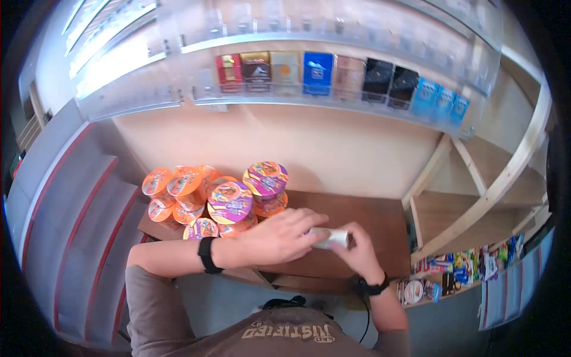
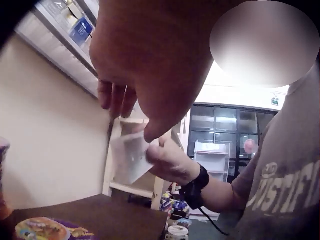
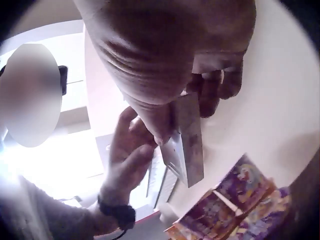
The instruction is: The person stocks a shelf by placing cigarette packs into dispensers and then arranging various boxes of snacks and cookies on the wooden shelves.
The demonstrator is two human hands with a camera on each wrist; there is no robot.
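Note:
My right hand [image 1: 361, 253] grips a small white box [image 1: 338, 238], a flat pack about as long as a finger, at its right end. In the right wrist view the box [image 3: 191, 145] stands tilted, one narrow side towards the camera, with the thumb on its face. My left hand [image 1: 279, 235] is at the other end of it. The left wrist view shows the left thumb right at the top edge of the box [image 2: 131, 156], while the other fingers hang apart from it. Both hands are above the brown counter [image 1: 375, 226].
Stacked instant noodle tubs with orange lids [image 1: 185, 180] and purple lids [image 1: 231, 202] stand left on the counter. Above hangs a clear shelf [image 1: 333, 98] with a row of packs, one a blue pack [image 1: 317, 72]. Wooden shelving [image 1: 493, 202] and snack packets [image 1: 464, 268] are at the right.

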